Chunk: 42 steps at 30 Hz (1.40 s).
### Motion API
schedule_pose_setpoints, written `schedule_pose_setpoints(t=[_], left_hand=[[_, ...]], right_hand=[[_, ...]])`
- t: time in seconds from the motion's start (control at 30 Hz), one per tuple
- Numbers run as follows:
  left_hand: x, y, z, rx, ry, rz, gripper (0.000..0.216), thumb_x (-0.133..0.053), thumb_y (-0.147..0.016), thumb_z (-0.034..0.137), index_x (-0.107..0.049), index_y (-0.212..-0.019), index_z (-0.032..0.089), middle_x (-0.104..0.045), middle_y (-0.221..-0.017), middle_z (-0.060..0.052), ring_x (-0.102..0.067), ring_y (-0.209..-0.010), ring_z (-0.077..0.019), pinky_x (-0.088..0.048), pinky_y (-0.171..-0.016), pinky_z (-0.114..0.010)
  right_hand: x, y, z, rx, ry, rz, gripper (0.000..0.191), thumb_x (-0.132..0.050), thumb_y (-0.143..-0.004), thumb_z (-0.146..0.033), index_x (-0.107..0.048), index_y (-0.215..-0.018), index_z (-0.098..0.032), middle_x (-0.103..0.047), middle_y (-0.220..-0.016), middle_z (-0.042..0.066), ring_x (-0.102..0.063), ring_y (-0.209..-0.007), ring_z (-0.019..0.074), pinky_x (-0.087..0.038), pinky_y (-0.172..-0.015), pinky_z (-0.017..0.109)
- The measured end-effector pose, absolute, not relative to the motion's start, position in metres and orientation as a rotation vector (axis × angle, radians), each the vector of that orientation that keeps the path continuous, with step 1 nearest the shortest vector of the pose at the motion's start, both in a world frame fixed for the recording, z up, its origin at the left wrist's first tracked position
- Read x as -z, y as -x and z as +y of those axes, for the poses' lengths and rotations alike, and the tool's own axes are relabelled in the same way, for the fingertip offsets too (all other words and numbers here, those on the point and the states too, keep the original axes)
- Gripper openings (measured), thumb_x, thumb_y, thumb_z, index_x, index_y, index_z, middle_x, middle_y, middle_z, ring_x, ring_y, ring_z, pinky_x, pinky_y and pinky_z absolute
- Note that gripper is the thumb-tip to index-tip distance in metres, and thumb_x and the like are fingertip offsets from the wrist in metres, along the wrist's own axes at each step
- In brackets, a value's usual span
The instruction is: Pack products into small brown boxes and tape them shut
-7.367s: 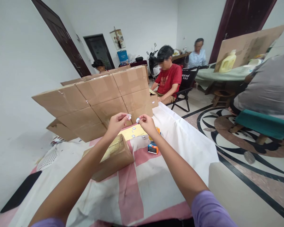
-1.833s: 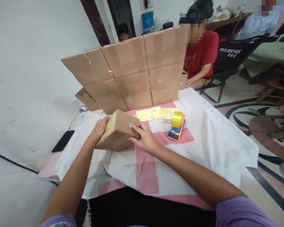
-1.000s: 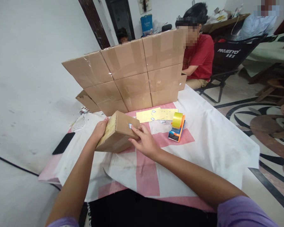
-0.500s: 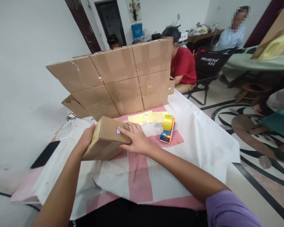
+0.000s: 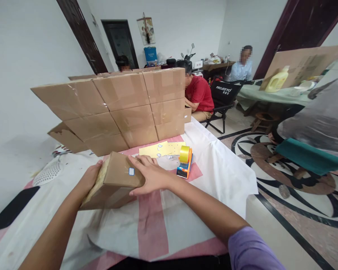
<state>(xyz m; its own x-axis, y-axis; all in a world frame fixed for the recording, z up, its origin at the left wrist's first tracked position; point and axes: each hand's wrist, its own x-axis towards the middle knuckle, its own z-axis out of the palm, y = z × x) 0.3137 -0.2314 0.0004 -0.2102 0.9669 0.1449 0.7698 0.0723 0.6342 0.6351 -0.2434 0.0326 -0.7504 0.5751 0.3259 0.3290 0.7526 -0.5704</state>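
Note:
A brown cardboard box (image 5: 115,187) is held between my two hands just above the table's near side, tilted. My left hand (image 5: 91,176) grips its left side, where a yellowish surface shows; most of those fingers are hidden. My right hand (image 5: 149,174) clasps the right end, thumb low and fingers over the top edge. A small white label with a blue border (image 5: 131,171) sits on the box's face, left of my right hand's fingers. Beyond my right forearm stands a tape dispenser (image 5: 185,163) with a yellow roll. Yellow sheets (image 5: 154,150) with small stickers lie behind.
A wall of taped cardboard boxes (image 5: 121,112) stands across the table's far side. On the left are a white perforated thing (image 5: 47,173) and a black flat object (image 5: 12,208). A person in red (image 5: 199,93) sits behind the boxes; another person in grey (image 5: 318,116) is at right.
The view has swung right, so things sit further left. My right hand's fingers have moved off the label onto the box's far top edge. Both hands still hold the box.

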Motion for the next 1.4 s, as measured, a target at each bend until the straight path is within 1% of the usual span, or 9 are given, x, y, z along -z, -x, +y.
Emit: schedule_pose_setpoints(t=[0.27, 0.4, 0.47, 0.53, 0.63, 0.73, 0.93, 1.13, 1.4], left_hand=[[-0.022, -0.357, -0.223, -0.738, -1.808, 1.789, 0.054, -0.051, -0.081, 0.068, -0.074, -0.086, 0.019, -0.076, -0.104, -0.010, -0.064, -0.097, -0.0312, -0.051, -0.088, -0.036], [-0.038, -0.334, -0.209, -0.870, -1.628, 1.507, 0.059, -0.040, -0.085, 0.068, -0.072, -0.105, 0.022, -0.075, -0.112, -0.008, -0.065, -0.103, -0.0292, -0.052, -0.088, -0.037], [-0.036, -0.312, -0.200, -1.096, -1.507, 1.529, 0.059, -0.031, -0.089, 0.067, -0.068, -0.105, 0.023, -0.075, -0.108, -0.008, -0.065, -0.103, -0.0276, -0.052, -0.087, -0.037], [-0.021, -0.297, -0.195, -1.289, -1.443, 1.648, 0.051, -0.039, -0.087, 0.065, -0.065, -0.098, 0.023, -0.073, -0.102, -0.007, -0.064, -0.099, -0.0258, -0.051, -0.083, -0.034], [0.023, -0.300, -0.198, -1.274, -1.460, 1.765, 0.048, -0.058, -0.072, 0.068, -0.060, -0.082, 0.021, -0.068, -0.083, -0.005, -0.060, -0.077, -0.0214, -0.048, -0.070, -0.031], [0.071, -0.318, -0.208, -1.188, -1.500, 1.782, 0.048, -0.060, -0.068, 0.069, -0.056, -0.072, 0.021, -0.053, -0.058, 0.002, -0.049, -0.057, -0.0171, -0.041, -0.057, -0.029], [0.113, -0.320, -0.207, -1.099, -1.587, 1.742, 0.042, -0.057, -0.076, 0.064, -0.058, -0.075, 0.022, -0.052, -0.061, 0.003, -0.048, -0.061, -0.0169, -0.038, -0.057, -0.027], [0.116, -0.313, -0.207, -0.960, -1.691, 1.764, 0.036, -0.050, -0.084, 0.058, -0.057, -0.077, 0.023, -0.060, -0.071, 0.002, -0.053, -0.069, -0.0186, -0.040, -0.063, -0.027], [0.099, -0.324, -0.213, -0.795, -1.840, 1.801, 0.028, -0.040, -0.092, 0.044, -0.055, -0.080, 0.024, -0.066, -0.075, 0.002, -0.061, -0.071, -0.0182, -0.036, -0.063, -0.026]], right_hand=[[-0.050, -0.654, -0.243, -0.795, 0.596, -2.389, 0.123, -0.084, -0.069, -0.050, -0.003, -0.160, -0.042, -0.036, -0.149, 0.011, -0.043, -0.135, 0.0330, -0.044, -0.106, 0.051], [-0.049, -0.663, -0.235, -0.797, 0.595, -2.289, 0.099, -0.084, -0.069, -0.045, -0.033, -0.154, -0.041, -0.042, -0.140, 0.007, -0.048, -0.130, 0.0273, -0.046, -0.106, 0.043], [-0.052, -0.673, -0.224, -0.775, 0.614, -2.189, 0.085, -0.084, -0.070, -0.044, -0.046, -0.145, -0.036, -0.044, -0.138, 0.007, -0.051, -0.127, 0.0253, -0.048, -0.104, 0.040], [-0.057, -0.689, -0.209, -0.715, 0.649, -2.051, 0.076, -0.083, -0.070, -0.043, -0.052, -0.138, -0.030, -0.047, -0.136, 0.008, -0.055, -0.121, 0.0246, -0.053, -0.095, 0.037], [-0.066, -0.723, -0.185, -0.483, 0.761, -1.761, 0.068, -0.077, -0.072, -0.043, -0.050, -0.132, -0.025, -0.049, -0.134, 0.011, -0.055, -0.119, 0.0263, -0.057, -0.080, 0.032], [-0.068, -0.770, -0.166, -0.110, 0.950, -1.411, 0.071, -0.070, -0.075, -0.048, -0.041, -0.135, -0.024, -0.043, -0.139, 0.014, -0.049, -0.127, 0.0278, -0.057, -0.083, 0.034], [-0.038, -0.847, -0.137, 0.324, 1.384, -0.954, 0.078, -0.069, -0.073, -0.049, -0.036, -0.136, -0.016, -0.035, -0.135, 0.019, -0.044, -0.130, 0.0305, -0.057, -0.084, 0.039], [0.013, -0.834, -0.102, 0.252, 1.710, -1.253, 0.076, -0.075, -0.069, -0.046, -0.049, -0.131, -0.011, -0.039, -0.132, 0.021, -0.044, -0.129, 0.0351, -0.041, -0.106, 0.045], [0.011, -0.800, -0.061, 0.081, 2.174, -1.263, 0.078, -0.069, -0.078, -0.058, -0.045, -0.139, -0.015, -0.042, -0.138, 0.027, -0.057, -0.121, 0.0379, -0.046, -0.094, 0.044]])
